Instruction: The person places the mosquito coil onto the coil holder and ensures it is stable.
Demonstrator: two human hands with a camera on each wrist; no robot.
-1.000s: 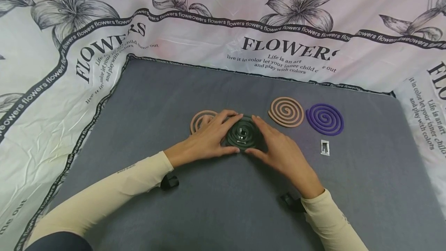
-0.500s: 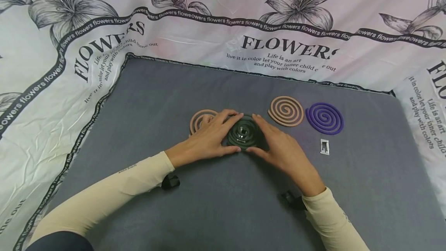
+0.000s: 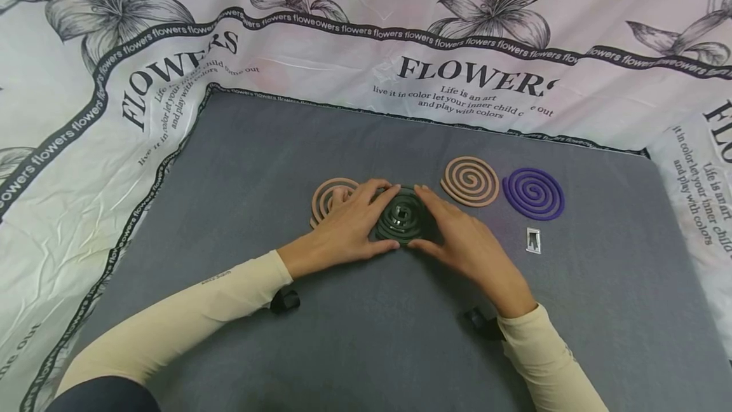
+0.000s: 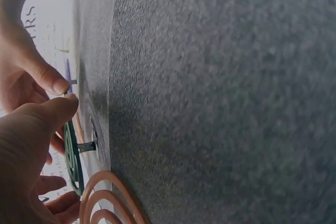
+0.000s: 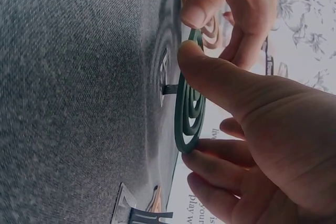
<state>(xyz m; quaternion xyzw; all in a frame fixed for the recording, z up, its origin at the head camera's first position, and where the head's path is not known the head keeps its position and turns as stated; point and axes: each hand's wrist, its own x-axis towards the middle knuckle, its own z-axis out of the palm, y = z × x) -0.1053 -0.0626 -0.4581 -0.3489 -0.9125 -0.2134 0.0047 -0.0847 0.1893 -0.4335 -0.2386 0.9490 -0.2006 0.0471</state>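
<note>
A dark green mosquito coil (image 3: 413, 233) lies flat between my two hands, a little above the table. My left hand (image 3: 343, 227) grips its left edge with thumb and fingers. On the opposite edge my right hand (image 3: 471, 250) does the same, and the two thumbs nearly meet at the near side. Under the coil stands a small metal coil stand (image 5: 169, 89), its upright tab reaching up to the coil's underside in both wrist views. From above, bits of that shiny metal show through the gaps near the coil's centre.
One brown coil (image 3: 315, 199) lies partly hidden behind my left hand. Farther back on the right are a second brown coil (image 3: 445, 178) and a purple coil (image 3: 562, 196). In front of the purple one sits another metal stand (image 3: 528, 242). Flower-printed cloth (image 3: 320, 62) borders the grey table (image 3: 354, 342).
Both hands and the green coil have shifted slightly to the right. The metal seen through the coil's gaps now shows closer to its centre. Both grips stay as they were.
</note>
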